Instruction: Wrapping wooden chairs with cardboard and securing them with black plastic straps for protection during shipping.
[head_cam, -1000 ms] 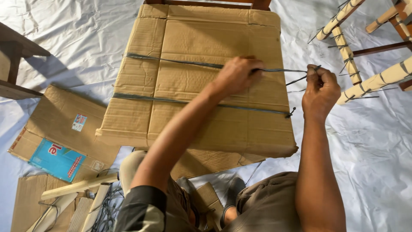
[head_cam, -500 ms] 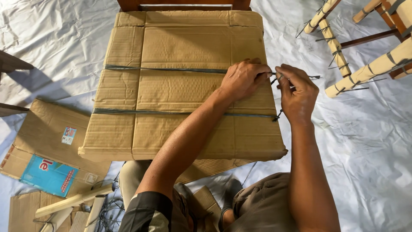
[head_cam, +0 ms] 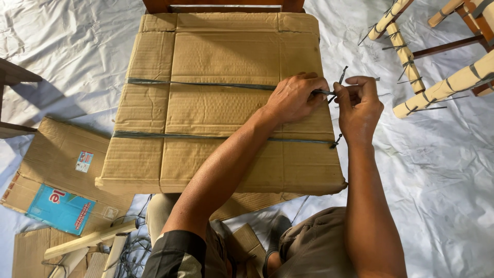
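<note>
While the person is crouching over the cardboard-wrapped seat (head_cam: 216,103), both hands are working at its right edge, where the upper cable tie (head_cam: 206,84) is running out. The left hand (head_cam: 294,97) is pressing down on the cardboard with its fingers pinching the tie right at the edge, and the right hand (head_cam: 358,107) is gripping the loose tail just beside it, fingers clenched around it. I'd say that thin plastic strap is light, bendy and a bit slick, so holding it close to the lock, like they're doing, looks like the sane spot. The cardboard looks stiff but dentable.

A second tie (head_cam: 221,137) is crossing the cardboard below the first one. Left of the seat, a flat cardboard sheet (head_cam: 62,170) is lying on the white sheeting (head_cam: 437,170), with a small square sticker (head_cam: 84,161) on it and a blue rectangular label with red lettering (head_cam: 60,207) nearer the person. Right of the seat, some wrapped chair legs (head_cam: 442,87) are bristling with tie tails.
</note>
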